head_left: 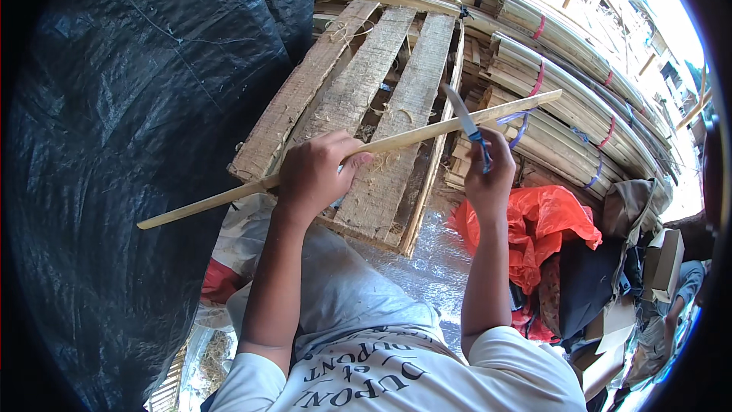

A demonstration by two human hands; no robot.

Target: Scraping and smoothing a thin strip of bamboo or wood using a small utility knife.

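Observation:
My left hand (316, 172) is closed around a long, thin wooden strip (404, 137), gripping it left of its middle. The strip slants from the lower left up to the right, above a slatted wooden pallet (358, 99). My right hand (490, 172) holds a knife (465, 117) by its blue handle, with the blade pointing up and to the left. In this view the blade crosses the strip's right part; I cannot tell whether they touch. Curled wood shavings (404, 116) lie on the pallet's slats.
A dark plastic sheet (152, 107) hangs along the left. Bundles of wooden strips (564, 76), tied with coloured bands, are stacked at the back right. An orange-red plastic bag (541, 221), dark cloth and cardboard boxes (663, 263) lie to the right. Another person's arm (675, 313) shows at the far right.

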